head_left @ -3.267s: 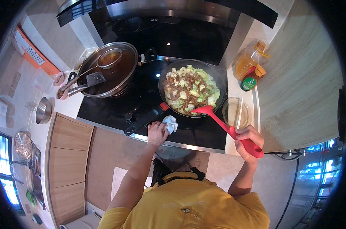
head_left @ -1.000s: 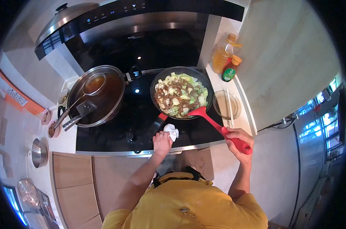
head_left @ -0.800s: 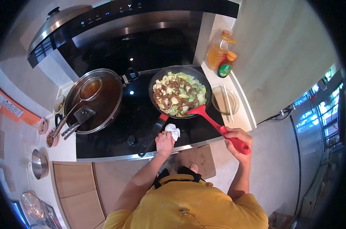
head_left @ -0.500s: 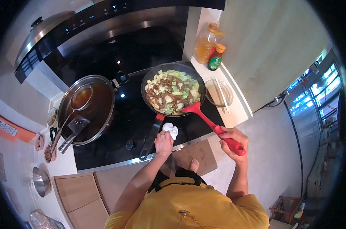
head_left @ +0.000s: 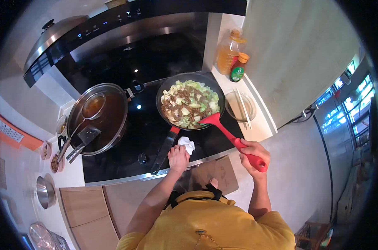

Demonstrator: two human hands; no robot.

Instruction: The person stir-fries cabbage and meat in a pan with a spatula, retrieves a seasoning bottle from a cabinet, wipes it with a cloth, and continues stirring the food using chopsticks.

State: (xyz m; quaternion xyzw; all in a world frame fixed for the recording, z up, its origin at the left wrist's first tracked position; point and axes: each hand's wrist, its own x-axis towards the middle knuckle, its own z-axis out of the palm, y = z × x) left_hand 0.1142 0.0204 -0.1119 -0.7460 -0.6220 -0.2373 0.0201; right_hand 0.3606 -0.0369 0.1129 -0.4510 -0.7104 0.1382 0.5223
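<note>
A frying pan [head_left: 166, 118] on the stove holds chopped cabbage with browned meat strips [head_left: 189, 102]. My right hand [head_left: 254, 158] is wrapped round the handle of a red spatula [head_left: 228, 135], whose blade rests in the food at the pan's lower right. In front of the pan, my left hand [head_left: 179, 158] is closed on a crumpled white cloth or tissue [head_left: 186, 145] against the stove top. The pan's black handle [head_left: 162, 155] points toward me, just left of that hand.
Left on the stove stands a wide pot of brown liquid [head_left: 114, 141], with a ladle [head_left: 93, 106] and a metal turner [head_left: 88, 136]. At the right are an oil bottle [head_left: 226, 54], a sauce bottle [head_left: 239, 68] and chopsticks [head_left: 244, 109] across a glass dish [head_left: 252, 104]. A steel bowl [head_left: 45, 192] sits lower left.
The view has shifted slightly. Both hands keep their grips, and the spatula stays at the same edge of the pan.
</note>
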